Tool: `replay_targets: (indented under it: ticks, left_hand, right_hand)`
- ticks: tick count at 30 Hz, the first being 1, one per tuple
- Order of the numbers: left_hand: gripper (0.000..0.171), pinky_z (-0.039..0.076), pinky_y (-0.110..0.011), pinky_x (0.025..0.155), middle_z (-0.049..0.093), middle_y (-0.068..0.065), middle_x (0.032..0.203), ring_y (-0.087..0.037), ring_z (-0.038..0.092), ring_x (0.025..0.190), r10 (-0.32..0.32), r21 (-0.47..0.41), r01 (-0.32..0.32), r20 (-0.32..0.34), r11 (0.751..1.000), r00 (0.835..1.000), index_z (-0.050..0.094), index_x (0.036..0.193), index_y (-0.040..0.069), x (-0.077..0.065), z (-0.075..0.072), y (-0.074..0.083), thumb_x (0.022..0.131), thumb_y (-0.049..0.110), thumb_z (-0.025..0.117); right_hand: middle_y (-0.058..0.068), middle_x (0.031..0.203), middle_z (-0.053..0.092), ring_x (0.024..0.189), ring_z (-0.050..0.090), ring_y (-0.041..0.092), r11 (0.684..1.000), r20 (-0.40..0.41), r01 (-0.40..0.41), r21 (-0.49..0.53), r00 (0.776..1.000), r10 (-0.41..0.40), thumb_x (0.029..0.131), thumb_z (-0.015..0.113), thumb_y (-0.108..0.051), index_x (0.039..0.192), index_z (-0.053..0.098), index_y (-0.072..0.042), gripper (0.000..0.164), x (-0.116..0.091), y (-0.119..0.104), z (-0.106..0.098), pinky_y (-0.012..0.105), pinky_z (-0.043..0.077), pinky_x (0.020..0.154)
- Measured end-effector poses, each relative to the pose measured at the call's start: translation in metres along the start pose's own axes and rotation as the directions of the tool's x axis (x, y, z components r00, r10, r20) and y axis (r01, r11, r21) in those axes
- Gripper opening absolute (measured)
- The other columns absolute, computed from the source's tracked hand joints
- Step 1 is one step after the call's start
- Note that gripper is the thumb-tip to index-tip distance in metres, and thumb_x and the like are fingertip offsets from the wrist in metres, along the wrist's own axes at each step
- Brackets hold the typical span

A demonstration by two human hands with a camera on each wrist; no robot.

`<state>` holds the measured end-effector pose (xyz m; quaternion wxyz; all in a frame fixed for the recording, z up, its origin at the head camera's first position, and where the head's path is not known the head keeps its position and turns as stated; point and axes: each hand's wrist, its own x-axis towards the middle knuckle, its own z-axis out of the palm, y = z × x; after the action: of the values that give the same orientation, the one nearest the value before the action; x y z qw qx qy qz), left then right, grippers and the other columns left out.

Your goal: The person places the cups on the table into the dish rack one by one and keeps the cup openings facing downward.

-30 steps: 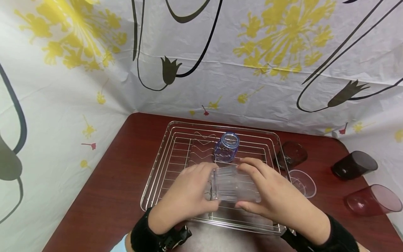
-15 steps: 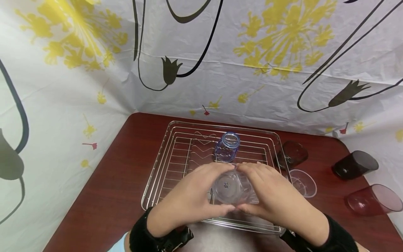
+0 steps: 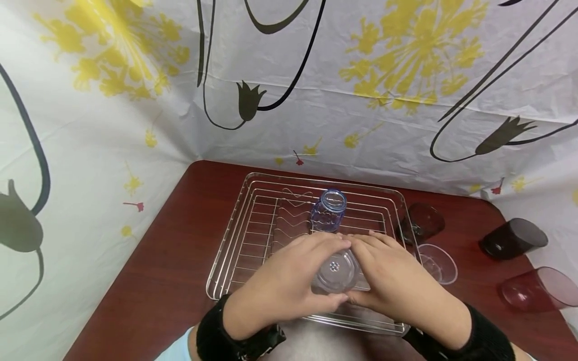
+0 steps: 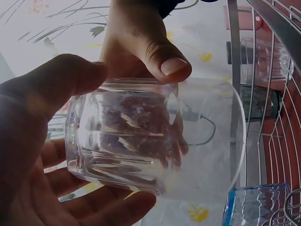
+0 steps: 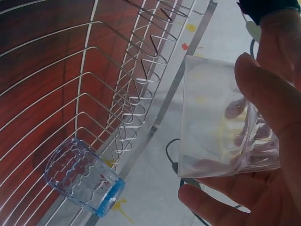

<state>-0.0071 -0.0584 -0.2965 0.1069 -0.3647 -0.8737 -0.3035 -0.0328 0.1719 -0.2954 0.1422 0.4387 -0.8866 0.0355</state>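
Two hands, one clear cup: left hand and right hand curl their fingers round it, mouth down, over one wire rack. One blue glass just beyond the fingertips, four more glasses off to their right. Red-brown tabletop beneath, flower-printed white sheet behind.

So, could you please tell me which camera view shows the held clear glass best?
The left wrist view: the clear glass fills its middle, ribbed part and smooth end both in profile. The head view shows mainly its round base; the right wrist view shows the smooth end and some ribbing, the right grip hiding the rest.
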Motion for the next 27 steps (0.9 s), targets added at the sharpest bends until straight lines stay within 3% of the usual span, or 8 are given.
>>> replay_targets:
  ticks: [9,15,22,27]
  left_hand:
    - [0.074,0.046,-0.028,0.107,0.054,0.003,0.142,-0.015,0.055,0.127,0.020,0.122,-0.021,0.004,0.992,1.000,0.051,0.144,0.017,0.003,0.003,0.005,0.083,0.048,0.077]
    - [0.073,0.046,-0.027,0.108,0.057,0.002,0.139,-0.015,0.056,0.127,0.023,0.136,-0.026,0.027,0.990,0.999,0.053,0.143,0.016,0.007,0.001,0.007,0.083,0.049,0.077]
    - [0.076,0.052,-0.028,0.099,0.059,0.000,0.133,-0.015,0.062,0.116,-0.050,0.159,0.040,0.062,0.987,0.997,0.053,0.142,0.013,0.015,0.001,0.006,0.081,0.050,0.079]
    - [0.075,0.055,-0.027,0.092,0.060,0.000,0.129,-0.015,0.063,0.110,-0.092,0.156,0.078,0.086,0.985,0.992,0.054,0.141,0.014,0.020,-0.001,0.005,0.080,0.049,0.079]
  right_hand:
    - [0.009,0.125,0.067,0.116,0.063,0.029,1.000,0.035,-0.017,0.008,0.999,0.017,0.066,0.084,-0.060,0.130,0.057,-0.002,0.091,-0.003,0.001,0.001,0.051,0.047,0.101]
    - [0.009,0.129,0.065,0.117,0.062,0.027,0.999,0.013,-0.025,0.034,1.000,0.025,0.068,0.084,-0.059,0.136,0.053,-0.004,0.093,-0.006,0.002,0.003,0.050,0.050,0.098]
    - [0.011,0.143,0.055,0.131,0.053,0.032,0.987,0.088,-0.138,0.079,0.987,0.131,0.081,0.071,-0.066,0.148,0.044,-0.007,0.093,-0.014,0.009,0.000,0.055,0.046,0.103]
    - [0.010,0.145,0.051,0.134,0.047,0.036,0.981,0.095,-0.177,0.079,0.981,0.170,0.081,0.068,-0.069,0.150,0.041,-0.013,0.092,-0.021,0.014,-0.002,0.060,0.040,0.105]
